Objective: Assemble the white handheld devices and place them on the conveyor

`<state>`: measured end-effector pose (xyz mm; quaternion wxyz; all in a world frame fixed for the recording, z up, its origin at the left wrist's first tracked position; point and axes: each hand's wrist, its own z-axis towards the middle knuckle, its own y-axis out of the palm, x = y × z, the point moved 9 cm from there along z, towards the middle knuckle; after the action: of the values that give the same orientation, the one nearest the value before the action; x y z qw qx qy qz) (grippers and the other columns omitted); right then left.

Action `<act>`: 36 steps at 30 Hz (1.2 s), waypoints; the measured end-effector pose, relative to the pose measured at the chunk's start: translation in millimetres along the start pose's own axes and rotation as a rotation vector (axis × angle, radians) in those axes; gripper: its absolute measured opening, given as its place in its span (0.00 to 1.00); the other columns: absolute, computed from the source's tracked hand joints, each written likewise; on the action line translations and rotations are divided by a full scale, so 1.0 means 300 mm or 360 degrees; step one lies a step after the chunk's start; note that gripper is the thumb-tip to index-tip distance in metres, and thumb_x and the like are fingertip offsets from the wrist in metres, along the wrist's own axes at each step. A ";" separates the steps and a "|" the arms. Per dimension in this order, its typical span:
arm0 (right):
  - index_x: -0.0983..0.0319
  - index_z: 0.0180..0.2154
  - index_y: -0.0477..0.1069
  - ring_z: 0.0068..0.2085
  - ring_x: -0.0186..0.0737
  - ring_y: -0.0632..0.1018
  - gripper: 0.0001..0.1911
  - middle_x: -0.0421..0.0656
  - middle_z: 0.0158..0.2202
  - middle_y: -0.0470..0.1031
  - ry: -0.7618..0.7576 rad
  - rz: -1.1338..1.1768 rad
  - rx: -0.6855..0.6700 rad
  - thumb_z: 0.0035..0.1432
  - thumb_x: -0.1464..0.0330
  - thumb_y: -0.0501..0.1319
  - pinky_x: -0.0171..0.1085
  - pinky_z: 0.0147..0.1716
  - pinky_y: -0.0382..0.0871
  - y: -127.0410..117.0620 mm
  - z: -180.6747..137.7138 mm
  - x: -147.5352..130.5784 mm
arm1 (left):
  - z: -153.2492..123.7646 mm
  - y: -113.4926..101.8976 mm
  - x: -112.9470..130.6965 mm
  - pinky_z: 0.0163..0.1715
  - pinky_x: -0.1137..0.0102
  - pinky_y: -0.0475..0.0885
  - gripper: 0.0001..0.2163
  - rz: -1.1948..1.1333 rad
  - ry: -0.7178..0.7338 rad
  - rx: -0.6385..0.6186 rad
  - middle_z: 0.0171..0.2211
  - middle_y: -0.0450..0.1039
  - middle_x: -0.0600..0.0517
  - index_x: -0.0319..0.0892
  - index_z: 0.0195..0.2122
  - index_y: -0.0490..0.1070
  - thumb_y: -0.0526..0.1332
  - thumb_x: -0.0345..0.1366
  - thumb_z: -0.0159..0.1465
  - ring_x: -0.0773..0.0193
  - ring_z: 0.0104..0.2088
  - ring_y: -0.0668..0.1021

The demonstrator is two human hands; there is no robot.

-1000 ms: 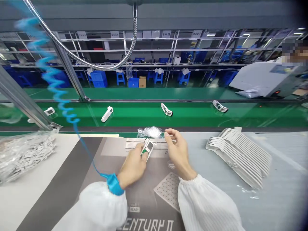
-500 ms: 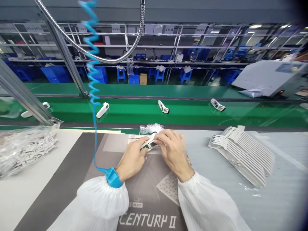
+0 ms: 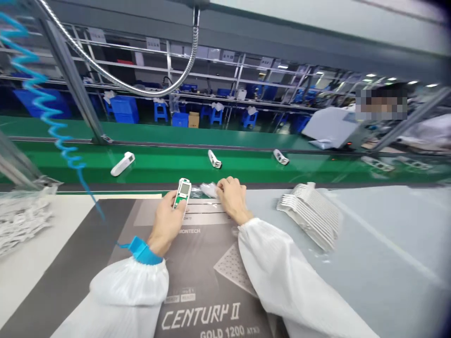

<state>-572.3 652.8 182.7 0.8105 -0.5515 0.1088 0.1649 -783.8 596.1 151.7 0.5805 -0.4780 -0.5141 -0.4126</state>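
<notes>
My left hand point(image 3: 168, 217) is closed round a white handheld device point(image 3: 183, 188), held upright over the cardboard sheet. A small grey screen and a green circuit board show on its face. To the right, my right hand point(image 3: 232, 198) bends its fingers together at a crumpled heap of clear plastic film point(image 3: 209, 189) by the belt edge. Whatever those fingertips pinch, if anything, is hidden. A blue wrist strap point(image 3: 143, 251) with a coiled cord point(image 3: 52, 119) circles my left wrist.
Similar white devices point(image 3: 123, 164) lie spaced along the green conveyor belt point(image 3: 162, 164). On the right rests a stack of white curved plastic parts point(image 3: 310, 216). Small white pieces point(image 3: 24, 220) lie at the left. Printed cardboard point(image 3: 200, 277) covers the bench. Another person works at far right.
My right hand has left the device and moved to the plastic film. My left hand now holds the device alone, tilted more upright with its screen showing. The whole view has shifted.
</notes>
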 end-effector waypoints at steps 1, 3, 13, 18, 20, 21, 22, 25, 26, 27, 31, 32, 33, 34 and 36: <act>0.59 0.38 0.72 0.47 0.48 0.70 0.03 0.46 0.43 0.75 -0.0011 -0.0041 0.0019 0.63 0.67 0.60 0.43 0.41 0.54 -0.022 0.005 0.018 | -0.002 0.005 -0.001 0.35 0.66 0.72 0.18 -0.0013 -0.0012 -0.0016 0.38 0.77 0.46 0.37 0.49 0.71 0.61 0.36 0.57 0.59 0.33 0.80; 0.57 0.42 0.73 0.47 0.47 0.70 0.07 0.45 0.45 0.75 -0.0028 -0.0129 0.0091 0.65 0.65 0.60 0.42 0.41 0.54 -0.097 -0.013 0.074 | -0.004 0.010 -0.005 0.35 0.66 0.72 0.18 -0.0025 -0.0036 -0.0030 0.38 0.78 0.47 0.37 0.49 0.71 0.62 0.37 0.58 0.58 0.34 0.80; 0.58 0.37 0.79 0.46 0.48 0.71 0.09 0.47 0.42 0.75 -0.0279 -0.1088 -0.0109 0.64 0.67 0.59 0.44 0.39 0.54 -0.331 -0.186 0.476 | -0.038 0.045 -0.007 0.29 0.73 0.73 0.13 -0.0373 -0.0337 -0.0118 0.39 0.78 0.46 0.37 0.47 0.70 0.62 0.30 0.61 0.67 0.29 0.79; 0.58 0.39 0.78 0.46 0.49 0.73 0.17 0.48 0.46 0.78 -0.0389 -0.0951 0.0151 0.69 0.60 0.52 0.45 0.40 0.55 -0.372 -0.227 0.454 | -0.052 0.070 -0.008 0.26 0.75 0.73 0.13 -0.0531 -0.0436 -0.0217 0.40 0.78 0.46 0.39 0.51 0.67 0.61 0.30 0.65 0.71 0.24 0.76; 0.59 0.40 0.77 0.46 0.51 0.74 0.20 0.48 0.45 0.79 -0.0331 -0.0870 0.0195 0.70 0.57 0.49 0.46 0.40 0.56 -0.401 -0.235 0.448 | -0.046 0.068 -0.012 0.24 0.76 0.71 0.12 -0.0524 -0.0422 -0.0218 0.39 0.78 0.47 0.39 0.51 0.67 0.60 0.30 0.66 0.73 0.23 0.75; 0.59 0.40 0.75 0.45 0.51 0.75 0.21 0.48 0.43 0.79 -0.0262 -0.0810 0.0194 0.70 0.56 0.48 0.45 0.40 0.57 -0.416 -0.233 0.448 | -0.042 0.066 -0.014 0.23 0.76 0.71 0.11 -0.0506 -0.0411 -0.0217 0.39 0.78 0.47 0.39 0.50 0.67 0.60 0.32 0.67 0.74 0.22 0.74; 0.59 0.40 0.74 0.43 0.51 0.75 0.21 0.49 0.41 0.80 -0.0161 -0.0731 0.0182 0.69 0.55 0.48 0.45 0.38 0.58 -0.430 -0.227 0.452 | -0.038 0.064 -0.015 0.23 0.76 0.70 0.10 -0.0483 -0.0398 -0.0215 0.39 0.78 0.47 0.40 0.49 0.68 0.59 0.35 0.68 0.74 0.21 0.73; 0.59 0.43 0.70 0.33 0.48 0.75 0.19 0.48 0.34 0.78 0.0192 -0.0386 0.0153 0.67 0.53 0.51 0.42 0.32 0.59 -0.447 -0.197 0.437 | -0.025 0.055 -0.015 0.21 0.76 0.68 0.13 -0.0391 -0.0362 -0.0168 0.38 0.78 0.48 0.40 0.48 0.70 0.52 0.42 0.72 0.73 0.20 0.73; 0.59 0.45 0.69 0.31 0.47 0.74 0.18 0.48 0.33 0.78 0.0265 -0.0222 0.0134 0.66 0.54 0.52 0.41 0.31 0.59 -0.433 -0.184 0.410 | -0.022 0.054 -0.012 0.22 0.75 0.69 0.15 -0.0357 -0.0340 -0.0160 0.38 0.78 0.49 0.41 0.49 0.71 0.51 0.43 0.72 0.73 0.20 0.73; 0.59 0.46 0.68 0.30 0.46 0.74 0.17 0.48 0.33 0.78 0.0312 -0.0036 0.0101 0.65 0.55 0.52 0.41 0.30 0.60 -0.406 -0.170 0.371 | -0.019 0.053 -0.010 0.23 0.75 0.70 0.16 -0.0322 -0.0320 -0.0152 0.38 0.78 0.49 0.42 0.51 0.71 0.50 0.44 0.72 0.72 0.21 0.73; 0.60 0.43 0.71 0.28 0.40 0.72 0.17 0.44 0.31 0.75 0.0434 0.0978 -0.0274 0.62 0.54 0.58 0.39 0.28 0.65 -0.162 -0.131 0.147 | -0.015 0.055 0.007 0.36 0.69 0.74 0.18 -0.0131 -0.0106 -0.0183 0.40 0.78 0.49 0.44 0.56 0.70 0.59 0.43 0.67 0.65 0.33 0.78; 0.61 0.41 0.71 0.28 0.38 0.72 0.18 0.43 0.31 0.74 0.0435 0.1310 -0.0432 0.60 0.53 0.62 0.38 0.29 0.66 -0.083 -0.131 0.076 | -0.016 0.056 0.019 0.40 0.68 0.74 0.18 -0.0077 0.0003 -0.0206 0.41 0.79 0.49 0.44 0.55 0.71 0.61 0.42 0.65 0.63 0.37 0.79; 0.61 0.42 0.73 0.29 0.37 0.72 0.19 0.42 0.32 0.74 0.0402 0.1645 -0.0592 0.57 0.53 0.66 0.38 0.32 0.68 -0.014 -0.135 0.002 | -0.019 0.060 0.032 0.44 0.67 0.73 0.18 -0.0013 0.0122 -0.0241 0.43 0.79 0.48 0.44 0.54 0.72 0.63 0.41 0.64 0.62 0.40 0.79; 0.60 0.42 0.74 0.30 0.35 0.72 0.21 0.41 0.32 0.74 0.0362 0.1932 -0.0713 0.54 0.53 0.69 0.37 0.34 0.69 0.038 -0.141 -0.060 | -0.024 0.063 0.044 0.47 0.66 0.72 0.17 0.0054 0.0232 -0.0280 0.45 0.78 0.48 0.44 0.53 0.72 0.64 0.40 0.63 0.60 0.44 0.79; 0.60 0.44 0.75 0.31 0.33 0.72 0.23 0.40 0.33 0.73 0.0299 0.2299 -0.0845 0.51 0.54 0.72 0.36 0.37 0.69 0.105 -0.155 -0.130 | -0.032 0.069 0.054 0.50 0.64 0.71 0.16 0.0189 0.0365 -0.0335 0.49 0.77 0.48 0.44 0.51 0.73 0.65 0.38 0.62 0.59 0.47 0.78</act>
<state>-620.2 614.5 152.6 0.3300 -0.5312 0.4666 0.6255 -759.8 591.0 165.0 0.6054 -0.5156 -0.3693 -0.4809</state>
